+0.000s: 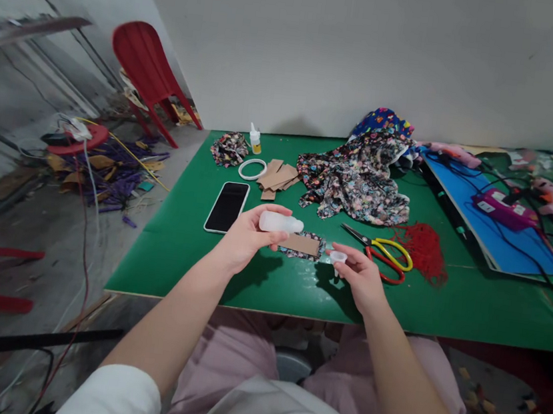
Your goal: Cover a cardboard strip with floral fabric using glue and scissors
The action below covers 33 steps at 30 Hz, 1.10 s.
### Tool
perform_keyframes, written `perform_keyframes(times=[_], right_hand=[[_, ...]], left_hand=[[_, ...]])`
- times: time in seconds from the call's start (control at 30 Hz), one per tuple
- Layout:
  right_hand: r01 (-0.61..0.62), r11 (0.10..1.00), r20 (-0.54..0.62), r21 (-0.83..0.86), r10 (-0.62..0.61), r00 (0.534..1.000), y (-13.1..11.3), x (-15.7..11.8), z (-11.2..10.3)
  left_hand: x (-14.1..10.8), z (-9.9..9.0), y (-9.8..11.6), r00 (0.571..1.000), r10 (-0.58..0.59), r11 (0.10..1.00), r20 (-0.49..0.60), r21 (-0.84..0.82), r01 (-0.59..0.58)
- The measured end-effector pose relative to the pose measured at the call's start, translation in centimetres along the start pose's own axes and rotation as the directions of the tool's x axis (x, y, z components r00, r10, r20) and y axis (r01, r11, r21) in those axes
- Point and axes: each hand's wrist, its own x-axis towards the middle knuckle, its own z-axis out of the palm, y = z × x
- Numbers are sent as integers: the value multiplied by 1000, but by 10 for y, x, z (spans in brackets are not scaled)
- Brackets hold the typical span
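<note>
My left hand is closed around a small white plastic bottle, which lies sideways in the fingers with its neck pointing right. Between thumb and fingertips, my right hand pinches a white nozzle cap, apart from the bottle. Just under the bottle, on the green table, a brown cardboard strip rests on a piece of flowered fabric; the left fingers cover part of it. Scissors with one yellow and one red handle lie partly open beyond my right hand.
A phone lies left of my left hand. Behind are cardboard pieces, a white ring, a second bottle, a scrunchie and flowered cloth. Red thread and a purple device with cables sit right.
</note>
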Motion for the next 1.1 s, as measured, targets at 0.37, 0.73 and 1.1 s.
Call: perform_keyframes(times=[0.37,0.73,1.1], right_hand=[[10,999,-9,-50,-10,1000,-2,-1,1],[5,999,10,-40,-5,1000,-1,-1,1],[2,999,16,-47,-2,1000,-1,-1,0]], left_hand=[[-13,1,27,991,87,996,99,2,-88],[-17,-1,43,984,157,987,82,-51,-153],[-15,5,52,984,152,987,96,-70,-146]])
